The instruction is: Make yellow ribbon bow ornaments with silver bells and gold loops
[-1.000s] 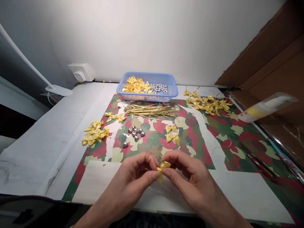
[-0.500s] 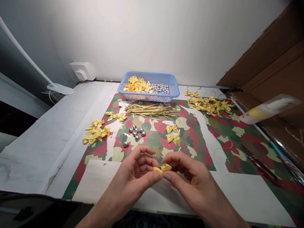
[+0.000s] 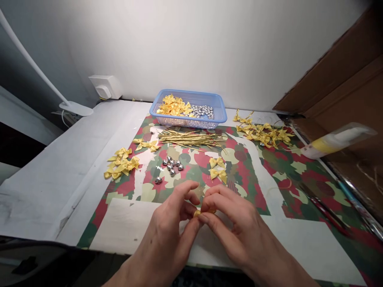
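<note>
While well inside the table's near edge (image 3: 134, 252), yellow bow (image 3: 196, 213) in both hands' (image 3: 167, 235) (image 3: 236, 231) closed pinch grip.

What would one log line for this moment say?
left hand: pinching yellow bow | right hand: pinching same bow | beyond: silver bells, gold ties, blue basket

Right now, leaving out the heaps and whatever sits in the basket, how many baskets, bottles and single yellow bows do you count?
Blue basket: 1
Bottle: 1
Loose yellow bows just beyond the hands: 2
Yellow bow pinched between left hand and right hand: 1
Total: 5
</note>
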### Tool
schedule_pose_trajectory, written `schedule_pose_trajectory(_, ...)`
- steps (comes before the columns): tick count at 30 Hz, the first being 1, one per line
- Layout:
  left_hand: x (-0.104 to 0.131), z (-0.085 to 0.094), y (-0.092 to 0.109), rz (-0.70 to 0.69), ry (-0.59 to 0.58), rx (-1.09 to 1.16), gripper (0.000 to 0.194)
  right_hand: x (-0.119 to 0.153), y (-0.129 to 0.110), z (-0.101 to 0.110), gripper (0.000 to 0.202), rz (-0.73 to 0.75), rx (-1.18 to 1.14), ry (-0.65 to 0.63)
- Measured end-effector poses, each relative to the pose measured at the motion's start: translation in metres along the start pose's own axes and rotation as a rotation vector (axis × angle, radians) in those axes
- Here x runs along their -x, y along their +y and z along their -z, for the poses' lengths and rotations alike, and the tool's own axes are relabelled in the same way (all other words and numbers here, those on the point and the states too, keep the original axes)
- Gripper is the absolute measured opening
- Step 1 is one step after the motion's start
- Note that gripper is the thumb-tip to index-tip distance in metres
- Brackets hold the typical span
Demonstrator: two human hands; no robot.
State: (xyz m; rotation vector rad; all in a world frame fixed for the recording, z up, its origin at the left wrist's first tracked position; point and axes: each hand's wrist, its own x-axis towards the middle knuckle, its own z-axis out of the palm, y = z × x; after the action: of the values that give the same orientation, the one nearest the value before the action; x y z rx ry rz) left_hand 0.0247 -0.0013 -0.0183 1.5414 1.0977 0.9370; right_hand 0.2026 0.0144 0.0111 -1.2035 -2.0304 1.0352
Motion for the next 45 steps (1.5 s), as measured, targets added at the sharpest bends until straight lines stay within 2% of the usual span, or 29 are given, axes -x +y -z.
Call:
schedule_pose_trajectory(4, 0.000, 0.000, -0.002, 0.009, -0.012, 0.020, 0.052, -0.001, 0.002, -0.005, 0.022, -0.023, -0.031, -0.033)
schedule_pose_trajectory(10, 0.000, 0.001, -0.001, 0.055, -0.007, 0.141, 0.047, -0.006, 0.001, -0.016, 0.023, -0.060, -0.125, 0.014)
schedule_pose_trajectory(14, -0.001, 0.003, 0.002, 0.168, -0.002, 0.304, 0.038, -0.007, 0.002, -0.017, 0.024, -0.113, -0.145, 0.033)
schedule_pose_trajectory(18, -0.005, 0.008, 0.004, 0.313, 0.017, 0.562, 0.049, 0.000, 0.007, -0.008, 0.018, -0.227, -0.285, 0.022)
schedule_pose_trajectory(20, -0.007, 0.011, 0.005, 0.347, 0.012, 0.629, 0.053, 0.005, 0.010, -0.003, 0.023, -0.278, -0.368, 0.008)
schedule_pose_trajectory(24, -0.008, 0.012, 0.008, 0.348, -0.013, 0.644, 0.054, 0.009, 0.015, 0.001, 0.029, -0.319, -0.375, -0.037)
schedule_pose_trajectory(28, -0.006, 0.012, 0.009, 0.351, -0.027, 0.665, 0.057, 0.008, 0.016, -0.002, 0.035, -0.318, -0.360, -0.021)
schedule_pose_trajectory(32, -0.006, 0.010, 0.006, 0.339, -0.009, 0.634, 0.048, 0.007, 0.015, -0.004, 0.035, -0.319, -0.374, -0.022)
schedule_pose_trajectory(36, -0.006, 0.006, 0.005, 0.277, -0.018, 0.502, 0.043, 0.006, 0.012, -0.009, 0.040, -0.335, -0.384, -0.022)
schedule_pose_trajectory(40, -0.006, 0.002, 0.006, 0.178, -0.001, 0.320, 0.036, 0.006, 0.010, -0.016, 0.049, -0.391, -0.532, 0.040)
schedule_pose_trajectory(43, -0.010, 0.002, 0.006, 0.240, -0.042, 0.467, 0.035, 0.008, 0.011, -0.018, 0.051, -0.410, -0.606, 0.050)
schedule_pose_trajectory(45, -0.014, 0.003, 0.006, 0.292, -0.081, 0.561, 0.039, 0.011, 0.011, -0.014, 0.048, -0.379, -0.535, 0.029)
